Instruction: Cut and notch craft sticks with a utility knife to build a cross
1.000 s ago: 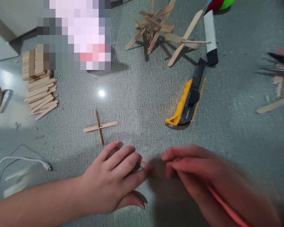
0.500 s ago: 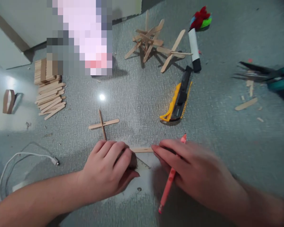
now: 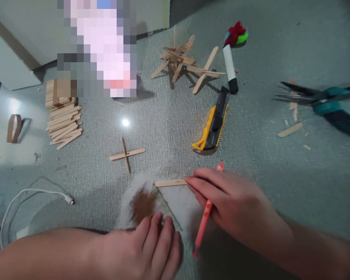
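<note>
My right hand (image 3: 233, 198) pinches the right end of a wooden craft stick (image 3: 169, 183), with a small dark mark on its face. A coral-pink pencil (image 3: 204, 223) is tucked across the same hand's fingers, its tip pointing away from me. My left hand (image 3: 160, 249) is closed, fingers curled over a clear ruler (image 3: 165, 206) that slants below the stick; the exact grip is partly hidden. One ruler end lies by the stick's left tip. Beyond the left hand sit two craft sticks joined as a cross (image 3: 127, 154).
Behind lie a yellow box cutter (image 3: 211, 124), a marker-like white tube (image 3: 231, 70), assembled stick shapes (image 3: 175, 58) and a red-green fuzzy bundle (image 3: 236, 35). Teal-handled pliers (image 3: 323, 99) are at right. Stacked craft sticks (image 3: 65, 122) and a white cable (image 3: 37, 191) are at left.
My left hand has come off the stick's left part and moved down toward me, turning the ruler steeper. My right hand still holds the stick and pencil. The view has shifted slightly.
</note>
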The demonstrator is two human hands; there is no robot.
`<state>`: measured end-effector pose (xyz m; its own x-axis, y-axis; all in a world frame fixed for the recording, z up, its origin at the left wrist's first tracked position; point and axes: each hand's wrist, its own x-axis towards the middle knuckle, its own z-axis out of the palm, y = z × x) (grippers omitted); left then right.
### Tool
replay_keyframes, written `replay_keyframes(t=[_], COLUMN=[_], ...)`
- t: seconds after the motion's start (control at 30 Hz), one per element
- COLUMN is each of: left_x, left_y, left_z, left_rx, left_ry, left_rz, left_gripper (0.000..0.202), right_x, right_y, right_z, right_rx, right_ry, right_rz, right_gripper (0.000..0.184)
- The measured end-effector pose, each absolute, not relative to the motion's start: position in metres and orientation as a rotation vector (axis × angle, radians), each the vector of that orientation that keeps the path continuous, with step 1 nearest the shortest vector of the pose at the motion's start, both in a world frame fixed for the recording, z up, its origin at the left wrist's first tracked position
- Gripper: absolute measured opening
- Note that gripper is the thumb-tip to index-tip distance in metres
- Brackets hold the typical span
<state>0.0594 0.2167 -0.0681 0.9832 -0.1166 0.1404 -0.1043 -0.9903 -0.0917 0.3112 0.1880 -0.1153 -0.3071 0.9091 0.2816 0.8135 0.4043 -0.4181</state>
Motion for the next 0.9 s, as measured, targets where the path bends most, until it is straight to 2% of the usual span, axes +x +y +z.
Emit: replay_keyframes(t=[0.13,0.23,0.33,0.47,0.67,0.9], left_x=[0.061,0.063,0.065,0.062,0.056,0.054], left_y=[0.216,0.215,0.213,0.207,0.195,0.2], left_z=[-0.073,-0.08,-0.083,-0.075,-0.061,-0.056], left_rx=[-3.062,-3.139,-3.182,-3.14,-3.079,-2.992], left_ry=[0.206,0.022,-0.278,-0.398,-0.214,-0.057], left_rz=[-0.384,-0.42,-0.283,-0.123,0.039,0.027], left_gripper=[0.029,0.027,0.029,0.032,0.034,0.035], right_x=[0.311,0.312,0.313,0.313,0.312,0.312], right_y=[0.188,0.187,0.187,0.187,0.188,0.188], right_z=[-0.117,-0.118,-0.119,-0.119,-0.12,-0.121], right_rx=[-1.465,-1.459,-1.433,-1.425,-1.416,-1.401], right_ry=[-2.191,-2.202,-2.216,-2.222,-2.217,-2.209], right_rz=[0.261,0.252,0.272,0.295,0.276,0.298], right_gripper=[0.024,0.025,0.027,0.028,0.026,0.026])
